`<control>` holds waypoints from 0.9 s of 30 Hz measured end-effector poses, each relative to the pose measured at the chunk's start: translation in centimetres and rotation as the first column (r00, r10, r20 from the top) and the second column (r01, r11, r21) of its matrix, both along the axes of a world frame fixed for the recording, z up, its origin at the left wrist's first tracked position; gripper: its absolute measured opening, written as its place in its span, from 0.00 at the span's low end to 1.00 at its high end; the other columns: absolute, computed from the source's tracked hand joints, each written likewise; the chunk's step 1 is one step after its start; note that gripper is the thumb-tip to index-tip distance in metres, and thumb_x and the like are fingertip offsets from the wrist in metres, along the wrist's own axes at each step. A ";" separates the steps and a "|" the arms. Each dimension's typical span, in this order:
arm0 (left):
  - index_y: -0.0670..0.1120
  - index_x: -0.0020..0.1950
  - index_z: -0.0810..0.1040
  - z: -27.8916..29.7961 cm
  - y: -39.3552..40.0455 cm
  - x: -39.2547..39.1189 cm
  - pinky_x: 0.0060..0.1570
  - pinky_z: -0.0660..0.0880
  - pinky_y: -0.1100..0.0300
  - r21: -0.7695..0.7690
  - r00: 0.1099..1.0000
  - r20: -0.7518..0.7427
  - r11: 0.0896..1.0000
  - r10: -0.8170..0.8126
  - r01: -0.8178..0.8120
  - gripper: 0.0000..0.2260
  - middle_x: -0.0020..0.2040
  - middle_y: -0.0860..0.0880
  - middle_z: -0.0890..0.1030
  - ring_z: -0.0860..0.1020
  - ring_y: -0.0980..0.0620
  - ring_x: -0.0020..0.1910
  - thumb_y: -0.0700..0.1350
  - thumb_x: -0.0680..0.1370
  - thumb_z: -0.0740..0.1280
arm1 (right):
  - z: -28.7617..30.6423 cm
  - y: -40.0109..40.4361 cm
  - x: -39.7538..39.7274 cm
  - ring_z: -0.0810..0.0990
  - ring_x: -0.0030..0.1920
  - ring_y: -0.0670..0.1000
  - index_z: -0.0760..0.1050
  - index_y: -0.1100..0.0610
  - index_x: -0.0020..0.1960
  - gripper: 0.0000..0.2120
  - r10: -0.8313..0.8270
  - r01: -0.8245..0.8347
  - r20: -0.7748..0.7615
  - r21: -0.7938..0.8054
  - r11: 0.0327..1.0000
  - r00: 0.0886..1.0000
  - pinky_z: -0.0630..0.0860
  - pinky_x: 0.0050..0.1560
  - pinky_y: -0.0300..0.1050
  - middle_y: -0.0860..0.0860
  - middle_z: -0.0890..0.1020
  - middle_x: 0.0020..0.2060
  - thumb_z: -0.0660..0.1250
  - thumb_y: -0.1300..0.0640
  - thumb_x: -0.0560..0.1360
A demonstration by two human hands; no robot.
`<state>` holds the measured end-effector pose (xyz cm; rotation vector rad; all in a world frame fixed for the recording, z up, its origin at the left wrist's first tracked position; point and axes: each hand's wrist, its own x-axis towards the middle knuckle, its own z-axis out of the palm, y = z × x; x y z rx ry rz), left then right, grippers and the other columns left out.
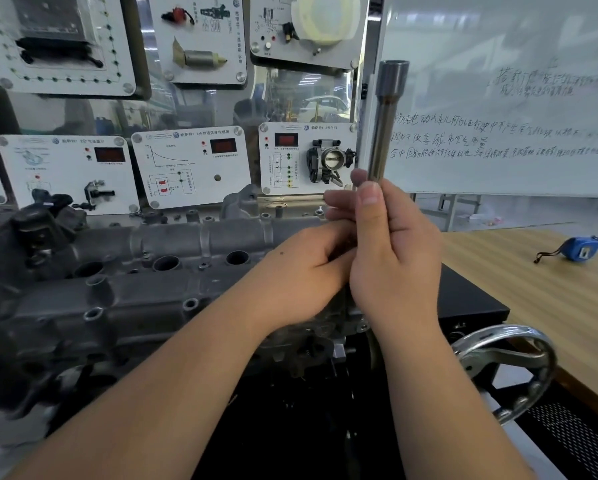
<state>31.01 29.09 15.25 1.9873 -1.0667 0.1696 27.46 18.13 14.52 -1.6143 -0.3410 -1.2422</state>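
In the head view, the right hand [391,251] holds a long socket tube [385,123] upright in front of the chest. Its grip is clamped round the lower shaft, with the thumb lying flat along the near side and the fingers [337,199] wrapped round from behind. The tube is smooth grey steel, round in section and slim along the shaft, and it steps out to a wider, duller collar at its open top end, which stands against the whiteboard [498,98]. The left hand [308,271] is pressed against the right from the side, fingers curled inward toward the tube's hidden lower end. The right palm covers that spot, so I cannot tell whether this grip is closed on anything. Below and behind both hands lies the engine head [117,278], a rough cast grey metal block with a rounded ridge along its length and several dark round bores and bolt holes. Low on the right is a shiny chromed handwheel [508,368] with spokes. Beyond it, the table [532,299] has a pale striped wood grain and carries a blue tape measure [581,249] with a dark strap, well apart from the hands. White training panels [190,168] with red displays line the back wall.
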 end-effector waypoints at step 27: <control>0.53 0.60 0.80 0.1 -0.2 -0.3 0.52 0.80 0.47 -0.007 0.998 -0.019 0.998 0.058 -0.058 0.09 0.50 0.53 0.85 0.83 0.54 0.48 0.51 0.85 0.62 | -0.3 -0.4 -0.1 0.85 0.50 0.45 0.74 0.37 0.51 0.06 -0.020 0.019 0.026 0.056 0.998 0.999 0.81 0.51 0.47 0.39 0.86 0.46 0.59 0.46 0.82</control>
